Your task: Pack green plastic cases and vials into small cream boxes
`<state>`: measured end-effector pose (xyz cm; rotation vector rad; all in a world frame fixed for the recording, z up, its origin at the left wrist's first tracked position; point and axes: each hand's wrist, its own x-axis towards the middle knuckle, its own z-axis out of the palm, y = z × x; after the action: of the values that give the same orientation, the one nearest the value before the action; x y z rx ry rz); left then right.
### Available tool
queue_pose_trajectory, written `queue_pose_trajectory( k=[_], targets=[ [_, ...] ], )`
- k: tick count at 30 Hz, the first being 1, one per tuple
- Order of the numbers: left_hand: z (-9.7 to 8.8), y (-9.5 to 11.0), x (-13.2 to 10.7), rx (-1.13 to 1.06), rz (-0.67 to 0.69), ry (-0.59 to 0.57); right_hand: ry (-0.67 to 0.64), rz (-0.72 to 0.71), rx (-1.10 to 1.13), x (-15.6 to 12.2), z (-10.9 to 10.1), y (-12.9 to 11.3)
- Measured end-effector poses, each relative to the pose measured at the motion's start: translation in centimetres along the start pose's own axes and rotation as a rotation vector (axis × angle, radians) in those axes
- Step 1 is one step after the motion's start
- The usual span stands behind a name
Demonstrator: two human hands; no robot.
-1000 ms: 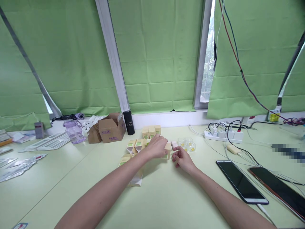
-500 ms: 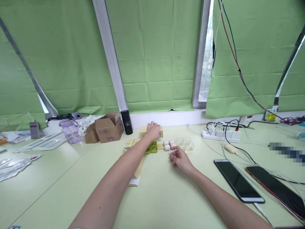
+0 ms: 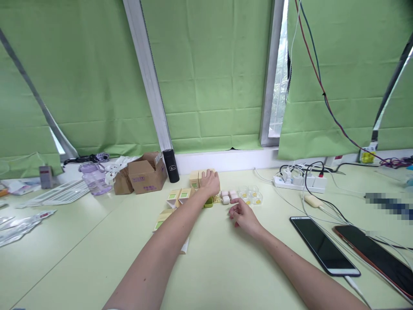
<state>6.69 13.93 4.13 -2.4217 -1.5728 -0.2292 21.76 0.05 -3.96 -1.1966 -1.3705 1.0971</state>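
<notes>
On our pale table (image 3: 209,275), left to right, we list: cardboard box (image 3: 146,178); small cream boxes (image 3: 185,193); left hand (image 3: 210,182) at a far row of matching boxes (image 3: 194,177), its grip unclear to us; green container (image 3: 208,203); pinkish pieces (image 3: 226,199); right hand (image 3: 244,216), loosely open, just beside them.

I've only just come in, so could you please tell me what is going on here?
A person's left hand is at the row of small tan boxes at the back of the table; whether it grips one is unclear. The right hand, half-curled and holding nothing visible, is close to pale blocks. Clear containers stand right of those blocks.
</notes>
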Motion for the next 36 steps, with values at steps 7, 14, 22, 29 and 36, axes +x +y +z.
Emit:
queue_pose_trajectory(
  k=[7, 14, 22, 29, 36],
  targets=[
    [-0.2, 1.9, -1.9, -0.028, -0.025, -0.036, 0.004, -0.021, -0.008, 0.0, 0.1, 0.1],
    [0.5, 2.4, -2.5, -0.077, -0.054, -0.081, -0.014, -0.024, -0.014, -0.1, 0.0, -0.1],
    [0.6, 1.9, -1.4, -0.121, -0.138, -0.107, 0.000, -0.024, 0.003, -0.2, 0.1, -0.1],
    [1.1, 1.4, -0.4, -0.142, -0.191, -0.124, -0.012, -0.032, -0.019, -0.3, 0.0, -0.2],
    [1.7, 1.4, 0.1, -0.162, -0.217, -0.126, -0.015, -0.041, -0.023, -0.2, 0.0, -0.1]
  ],
)
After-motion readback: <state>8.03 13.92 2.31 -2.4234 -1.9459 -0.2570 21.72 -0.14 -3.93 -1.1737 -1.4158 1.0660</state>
